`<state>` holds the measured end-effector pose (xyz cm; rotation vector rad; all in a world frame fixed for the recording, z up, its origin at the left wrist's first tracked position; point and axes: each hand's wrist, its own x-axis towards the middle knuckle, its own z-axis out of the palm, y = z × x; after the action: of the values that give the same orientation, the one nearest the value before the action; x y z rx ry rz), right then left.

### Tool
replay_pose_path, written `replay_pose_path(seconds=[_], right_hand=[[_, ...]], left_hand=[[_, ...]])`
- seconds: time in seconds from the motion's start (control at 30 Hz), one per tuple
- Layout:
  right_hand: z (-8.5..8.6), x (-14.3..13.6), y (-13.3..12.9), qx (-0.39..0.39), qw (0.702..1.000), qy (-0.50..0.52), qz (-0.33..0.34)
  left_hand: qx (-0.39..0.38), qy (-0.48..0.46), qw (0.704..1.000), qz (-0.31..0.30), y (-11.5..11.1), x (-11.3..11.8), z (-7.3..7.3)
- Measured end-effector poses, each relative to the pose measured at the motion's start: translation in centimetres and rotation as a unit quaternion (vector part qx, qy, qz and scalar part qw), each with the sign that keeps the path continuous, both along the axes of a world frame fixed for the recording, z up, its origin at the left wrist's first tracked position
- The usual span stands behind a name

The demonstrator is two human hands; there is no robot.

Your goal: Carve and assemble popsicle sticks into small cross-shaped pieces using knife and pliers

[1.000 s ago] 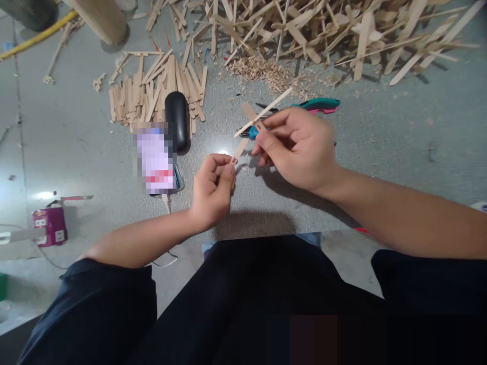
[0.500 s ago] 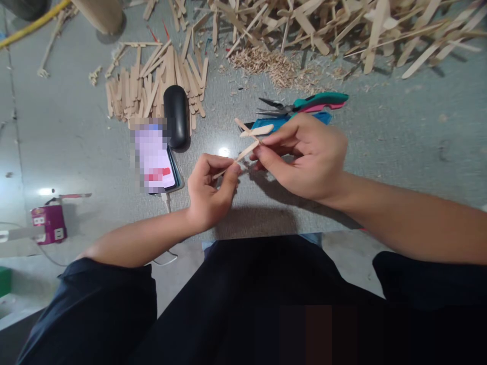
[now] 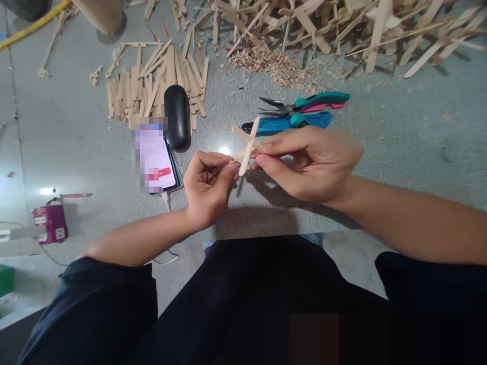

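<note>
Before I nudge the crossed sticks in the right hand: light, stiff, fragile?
The crossed sticks are probably light: the right hand holds them up in a pinch grip. Likely fairly stiff, since they jut out straight without sagging. Perhaps easy to snap: the wood looks slim.

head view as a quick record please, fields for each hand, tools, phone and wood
left hand: pinches a wooden stick
right hand: pinches crossed sticks, close to the left hand
tools: pliers, jaws open, beside a blue tool
phone: lit screen, partly blurred, cable attached, beside a black case
wood: stick pile beyond the case; larger heap at upper right; chips near the heap
</note>
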<state>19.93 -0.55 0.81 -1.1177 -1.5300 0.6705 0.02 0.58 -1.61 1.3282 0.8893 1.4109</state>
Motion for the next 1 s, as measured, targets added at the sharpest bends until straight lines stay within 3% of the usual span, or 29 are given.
replay_pose_path(seconds=[0.23, 0.57, 1.0], right_hand=[[0.3, -0.9, -0.1, 0.009, 0.998, 0.055, 0.006], [-0.3, -0.7, 0.1, -0.012, 0.997, 0.073, 0.015], [-0.8, -0.8, 0.2, -0.055, 0.995, 0.074, 0.028]], left_hand=[[-0.067, -0.058, 0.996, -0.01, 0.3, -0.1, -0.4], [-0.175, -0.029, 0.982, -0.06, 0.5, -0.5, 0.1], [-0.198, -0.033, 0.976, -0.083, 0.8, -0.7, 0.1]])
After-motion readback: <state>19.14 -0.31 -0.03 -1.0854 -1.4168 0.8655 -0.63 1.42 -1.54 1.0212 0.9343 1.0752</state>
